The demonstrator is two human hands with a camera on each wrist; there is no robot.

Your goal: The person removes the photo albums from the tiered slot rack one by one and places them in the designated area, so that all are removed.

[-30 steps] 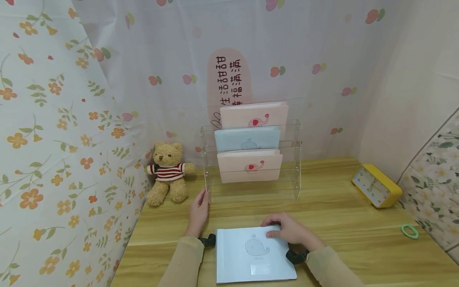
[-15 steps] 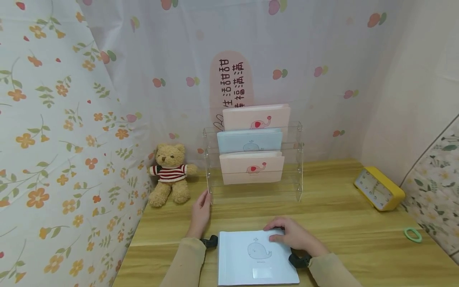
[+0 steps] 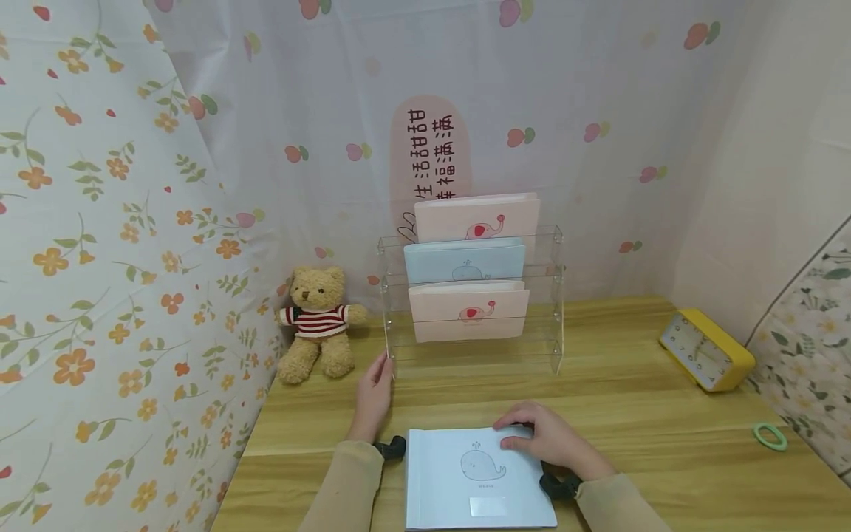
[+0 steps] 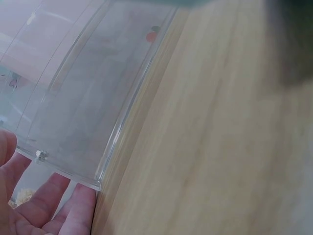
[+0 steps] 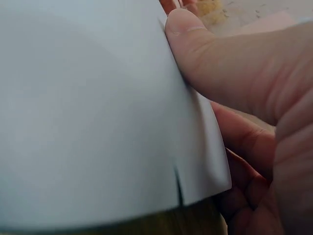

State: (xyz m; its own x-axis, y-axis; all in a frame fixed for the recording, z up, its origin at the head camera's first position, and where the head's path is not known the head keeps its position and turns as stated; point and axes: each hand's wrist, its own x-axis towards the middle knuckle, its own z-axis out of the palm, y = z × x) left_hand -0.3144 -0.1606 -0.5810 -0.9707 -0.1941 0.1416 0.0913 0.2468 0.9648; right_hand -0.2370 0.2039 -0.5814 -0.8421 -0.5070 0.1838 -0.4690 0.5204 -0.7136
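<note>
Currently, the right hand [image 3: 548, 442] grips the blue whale book [image 3: 475, 479] at its far right corner: in the right wrist view the thumb [image 5: 195, 34] presses on the cover while the other fingers [image 5: 244, 142] curl beneath the corner. The book lies flat at the near edge of the table [image 3: 631, 414], roughly central, front cover up. The left hand [image 3: 372, 395] rests with straight, relaxed fingers [image 4: 58, 205] against the near left corner of the clear acrylic rack [image 3: 555, 295], touching its side panel and gripping nothing. The rack stands toward the far edge of the table and carries three books in stepped tiers: a pink elephant book [image 3: 476, 217] at the top, a blue whale one [image 3: 464, 263] in the middle, and a second pink one [image 3: 468, 310] below; the lowest front tier shows nothing in it. Compared with the views from one second ago, both hands keep the same contact points and the book has not visibly left the table; the small shift in framing appears to come from the head camera. Judged from this, the rack is braced and the book is secured at one corner but not yet lifted. A teddy bear [image 3: 315, 321] sits by the left edge, a yellow clock [image 3: 706, 349] near the far right corner, and a green ring [image 3: 770, 435] by the right edge.
</note>
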